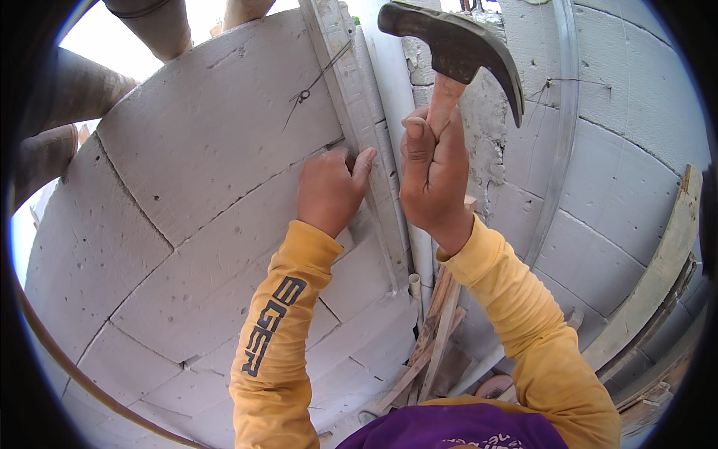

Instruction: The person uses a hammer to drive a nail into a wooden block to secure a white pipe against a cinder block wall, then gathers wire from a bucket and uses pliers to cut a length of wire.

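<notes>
My right hand (436,172) is wrapped round the wooden handle of a claw hammer (465,52). The hammer is raised, its dark steel head above my fist and its curved claw to the right. My left hand (333,188) is closed against the pale block wall (217,142), the thumb pointing up beside a long, light-coloured strip (353,97). Whatever its curled fingers hold, if anything, is hidden. A thin twisted wire (302,97) sticks out of the wall above my left hand, to the left of the strip.
A white pipe (390,60) runs down right of the strip. On the right-hand block wall is a metal channel (566,112) with another tied wire. Wooden boards (441,337) lean below my hands, and a long plank (651,277) stands at right. Thick round poles (82,90) fill the upper left.
</notes>
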Available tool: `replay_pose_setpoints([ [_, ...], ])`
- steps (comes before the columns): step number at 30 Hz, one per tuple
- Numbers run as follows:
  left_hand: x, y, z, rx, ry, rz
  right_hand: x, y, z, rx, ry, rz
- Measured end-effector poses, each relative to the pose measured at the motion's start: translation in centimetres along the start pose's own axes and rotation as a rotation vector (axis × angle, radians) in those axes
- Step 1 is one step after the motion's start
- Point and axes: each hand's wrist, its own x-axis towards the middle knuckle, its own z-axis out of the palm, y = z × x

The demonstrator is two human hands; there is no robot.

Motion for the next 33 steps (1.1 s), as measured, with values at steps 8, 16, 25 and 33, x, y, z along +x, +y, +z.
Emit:
replay_pose_setpoints([
  [8, 0.0, -0.4, 0.2, -0.042, -0.009, -0.015, -0.6, 0.0, 1.2, -0.109, -0.193, 0.052],
  [16, 0.2, -0.8, 0.5, 0.007, -0.003, 0.021, -1.3, 0.7, 1.2, -0.248, -0.299, 0.099],
  [25, 0.1, 1.4, -4.2, -0.151, 0.026, -0.029, -2.9, -0.9, -3.1, -0.238, -0.349, 0.236],
  [33, 0.0, 0.8, -2.1, -0.122, -0.353, -0.244, -12.4, -3.0, -9.2, -0.005, -0.046, 0.589],
])
